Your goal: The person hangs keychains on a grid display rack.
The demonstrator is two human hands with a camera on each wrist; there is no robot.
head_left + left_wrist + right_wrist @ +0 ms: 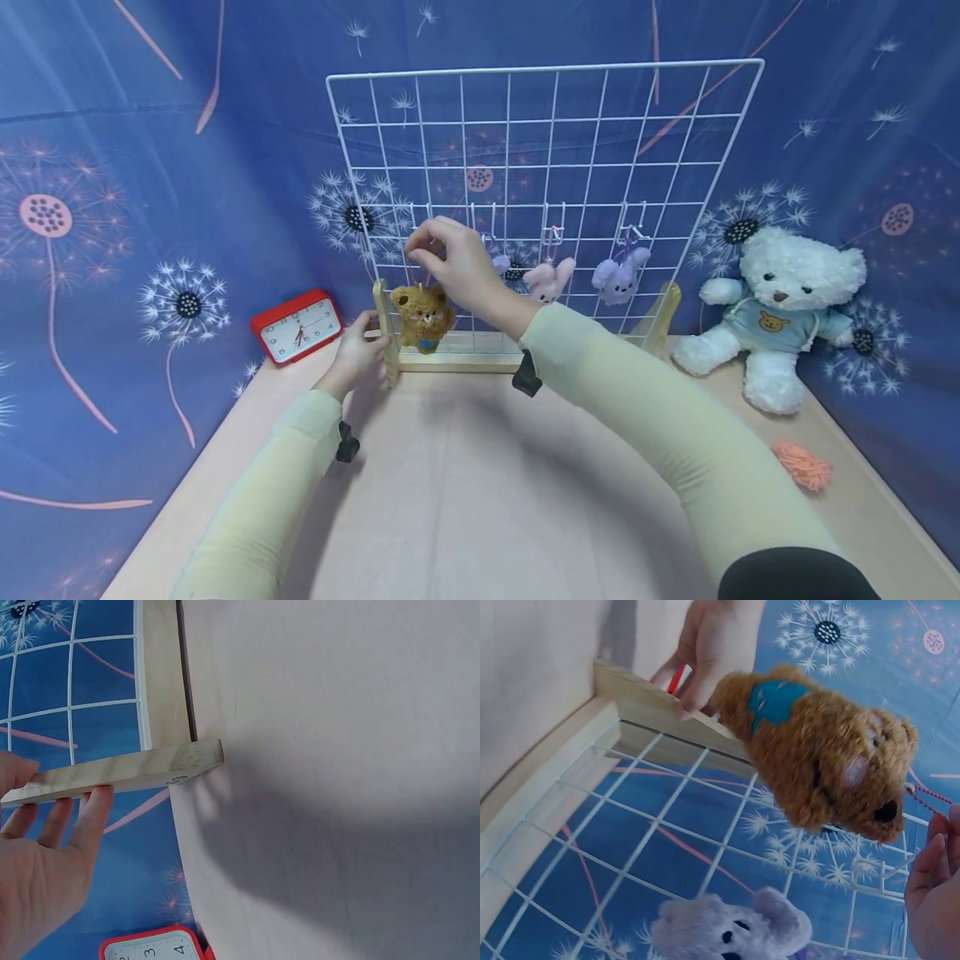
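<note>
A brown plush bear (422, 318) with a blue patch hangs from a red bead chain (930, 796) before the left part of a white wire grid (531, 167). My right hand (463, 265) pinches that chain above the bear's head. Close by in the right wrist view is a white wire hook (881, 879) on the grid; whether the chain touches it, I cannot tell. My left hand (357, 357) grips the wooden side post (135, 771) of the grid's stand, thumb on one face and fingers on the other.
To the right, a pink plush bunny (548, 282) and a lilac plush (619, 277) hang on the grid; another lilac plush (727, 930) is partly hidden behind my right hand. A red clock (297, 327), white teddy bear (776, 308) and coral yarn (802, 465) stand around.
</note>
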